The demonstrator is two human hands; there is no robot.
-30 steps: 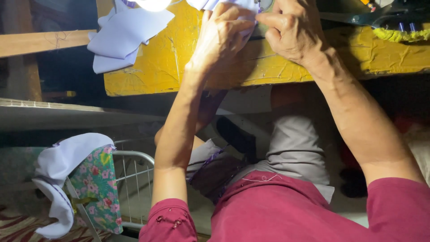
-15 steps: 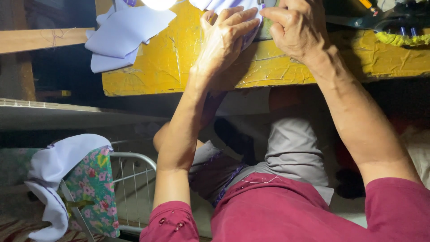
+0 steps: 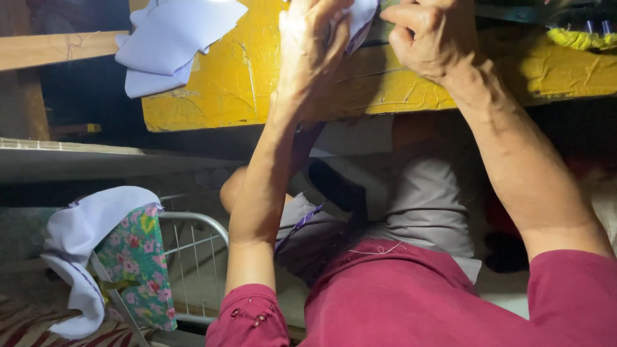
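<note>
Both of my hands work at the top edge of the view on a yellow table [image 3: 257,77]. My left hand [image 3: 312,54] grips a pale lilac-white cloth piece [image 3: 361,19], fingers curled over it. My right hand [image 3: 430,38] is closed beside it, pinching the same cloth at its right edge. The upper part of the cloth and my fingertips are cut off by the frame. My arms reach up from maroon sleeves [image 3: 418,302].
A stack of pale cloth pieces [image 3: 170,42] lies on the table's left end. A white wire rack [image 3: 193,257] at lower left carries white and floral fabric [image 3: 128,257]. A wooden beam [image 3: 51,50] runs at left. Yellow-green trim [image 3: 578,38] sits at upper right.
The view has tilted downward, so the table and both hands now sit higher in the picture. My hands stay together on the cloth, with the left fingers curled further over it.
</note>
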